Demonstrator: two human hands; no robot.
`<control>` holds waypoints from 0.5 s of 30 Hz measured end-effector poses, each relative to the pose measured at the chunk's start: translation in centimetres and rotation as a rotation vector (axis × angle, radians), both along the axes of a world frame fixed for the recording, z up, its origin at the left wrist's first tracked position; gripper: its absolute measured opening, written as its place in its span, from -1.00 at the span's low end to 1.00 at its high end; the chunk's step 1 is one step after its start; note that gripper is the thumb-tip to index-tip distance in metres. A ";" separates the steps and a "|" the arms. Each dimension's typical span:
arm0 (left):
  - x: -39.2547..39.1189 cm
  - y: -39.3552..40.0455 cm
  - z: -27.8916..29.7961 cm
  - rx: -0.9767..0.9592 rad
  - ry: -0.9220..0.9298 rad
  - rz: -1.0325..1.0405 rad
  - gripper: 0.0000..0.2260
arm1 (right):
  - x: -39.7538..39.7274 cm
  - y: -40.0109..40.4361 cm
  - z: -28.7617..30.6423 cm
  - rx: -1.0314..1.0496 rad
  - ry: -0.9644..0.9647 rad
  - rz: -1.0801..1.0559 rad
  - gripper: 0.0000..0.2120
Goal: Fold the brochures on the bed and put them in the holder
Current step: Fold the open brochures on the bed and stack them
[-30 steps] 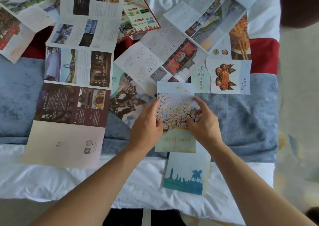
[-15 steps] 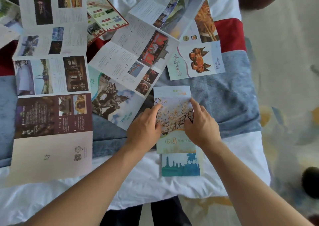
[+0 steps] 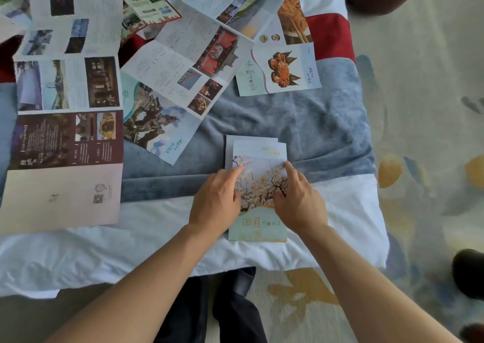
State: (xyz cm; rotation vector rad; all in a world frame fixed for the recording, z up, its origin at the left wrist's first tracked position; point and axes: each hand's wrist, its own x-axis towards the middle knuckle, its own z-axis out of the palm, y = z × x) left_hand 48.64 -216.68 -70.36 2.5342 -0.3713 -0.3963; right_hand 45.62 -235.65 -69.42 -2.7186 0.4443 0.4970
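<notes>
A folded brochure with a blossom-tree cover (image 3: 258,157) lies on the bed, across the seam between the blue blanket (image 3: 314,128) and the white sheet (image 3: 131,240). Behind its top edge a second folded layer peeks out, slightly offset. My left hand (image 3: 216,201) presses its fingers on the brochure's left side. My right hand (image 3: 298,204) rests on the right side, with the index finger along the right edge. No holder is in view.
Several unfolded brochures lie on the bed: a long brown-and-white one (image 3: 65,138) at the left, a statue one (image 3: 157,125), a temple one (image 3: 188,60) and a crab one (image 3: 280,68). Patterned carpet (image 3: 419,159) lies to the right, with a dark object (image 3: 468,272) on it.
The blue skyline panel that stuck out below the blossom cover is no longer visible; the brochure now lies as one compact folded stack. Both hands stay on it.
</notes>
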 end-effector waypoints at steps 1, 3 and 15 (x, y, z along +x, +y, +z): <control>-0.3 0.2 -0.2 0.016 0.001 0.010 -0.47 | -0.2 0.1 -0.1 0.009 -0.003 0.018 -0.31; -0.4 0.5 -0.4 0.058 0.015 0.022 -0.45 | -0.4 0.3 -0.2 0.025 -0.012 0.061 -0.33; -0.1 0.4 -2.1 0.153 0.039 -0.039 -0.39 | 0.5 0.8 -1.8 -0.009 -0.032 0.074 -0.50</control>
